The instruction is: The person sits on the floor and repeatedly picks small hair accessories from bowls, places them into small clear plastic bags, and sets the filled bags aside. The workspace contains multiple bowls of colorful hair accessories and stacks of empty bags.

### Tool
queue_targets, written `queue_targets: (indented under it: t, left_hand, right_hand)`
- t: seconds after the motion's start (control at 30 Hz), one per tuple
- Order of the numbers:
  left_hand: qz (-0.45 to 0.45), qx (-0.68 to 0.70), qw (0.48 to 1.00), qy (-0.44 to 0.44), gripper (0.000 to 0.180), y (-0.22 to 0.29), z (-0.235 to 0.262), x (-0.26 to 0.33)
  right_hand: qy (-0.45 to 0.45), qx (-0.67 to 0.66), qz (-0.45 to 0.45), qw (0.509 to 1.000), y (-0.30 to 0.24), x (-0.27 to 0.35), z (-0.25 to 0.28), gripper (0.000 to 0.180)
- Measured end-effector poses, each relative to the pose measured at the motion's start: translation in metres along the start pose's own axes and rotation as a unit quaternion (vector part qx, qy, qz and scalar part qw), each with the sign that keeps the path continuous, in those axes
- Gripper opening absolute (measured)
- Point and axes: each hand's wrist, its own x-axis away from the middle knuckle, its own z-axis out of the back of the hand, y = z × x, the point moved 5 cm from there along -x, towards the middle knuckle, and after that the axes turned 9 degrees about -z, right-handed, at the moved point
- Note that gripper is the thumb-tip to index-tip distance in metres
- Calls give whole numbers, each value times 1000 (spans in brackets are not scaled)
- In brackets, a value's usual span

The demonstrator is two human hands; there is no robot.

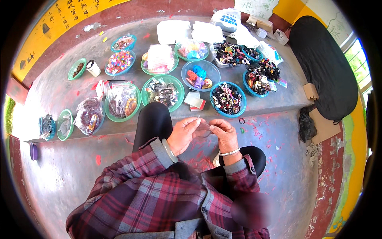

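Observation:
Above my lap, my left hand (181, 136) and my right hand (225, 137) face each other with thumbs and fingertips pinched. Between them runs a thin dark cord (204, 135), bent in a loose curve; its exact kind is too small to tell. A whitish tip stands up at the left fingertips. Beyond the hands, on the raised ledge, a blue basket (215, 109) holds dark hair ties with small ornaments. Beside it a green basket (180, 104) carries packaged dark bands. A small dark ring (242, 121) lies on the floor just past my right hand.
More baskets stand along the ledge (270, 101), among them a clear blue bowl (184, 79) of colourful pieces and a green basket (139, 99) of bagged items. A white cup (93, 68) stands at the left. Red scraps litter the floor; a black padded object (322, 67) leans right.

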Motion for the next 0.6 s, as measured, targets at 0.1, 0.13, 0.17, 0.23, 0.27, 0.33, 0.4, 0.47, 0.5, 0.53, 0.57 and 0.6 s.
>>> queue_targets:
  t: [0.1, 0.13, 0.17, 0.23, 0.27, 0.33, 0.4, 0.47, 0.5, 0.53, 0.57, 0.6]
  left_hand:
    - [1, 8, 1000, 0, 25, -5, 0, -1]
    - [3, 9, 1000, -5, 25, -6, -1, -1]
    - [4, 9, 1000, -10, 25, -6, -1, -1]
    - [37, 16, 999, -20, 24, -6, -4, -1]
    - [53, 19, 998, -25, 23, -6, -4, 0]
    - [48, 4, 999, -24, 23, -9, 0, 0]
    - [61, -22, 998, -13, 22, -9, 1, 1]
    - [94, -57, 994, 9, 22, -4, 0, 2]
    - [93, -58, 994, 8, 22, -4, 0, 3]
    - [93, -59, 994, 6, 22, -4, 1, 3]
    - [93, -60, 994, 4, 23, -4, 2, 2]
    - [98, -55, 994, -1, 23, -5, 3, 3]
  right_hand:
    - [15, 26, 25, 999, 2, 0, 3, 10]
    - [18, 37, 35, 999, 1, 0, 4, 8]
    - [24, 41, 36, 998, 1, 1, 4, 7]
    - [38, 51, 41, 997, -1, 3, 2, 5]
    - [39, 62, 41, 996, -2, 4, 1, 5]
    - [39, 83, 43, 995, -4, 5, -1, 5]
    - [32, 97, 55, 993, -3, 5, 1, 6]
    - [29, 98, 56, 993, -2, 6, 1, 7]
    - [28, 91, 51, 994, -2, 6, 0, 7]
    - [27, 84, 47, 995, -3, 6, -1, 8]
    - [33, 72, 36, 996, -4, 8, -3, 9]
    - [38, 59, 24, 997, -7, 10, -6, 10]
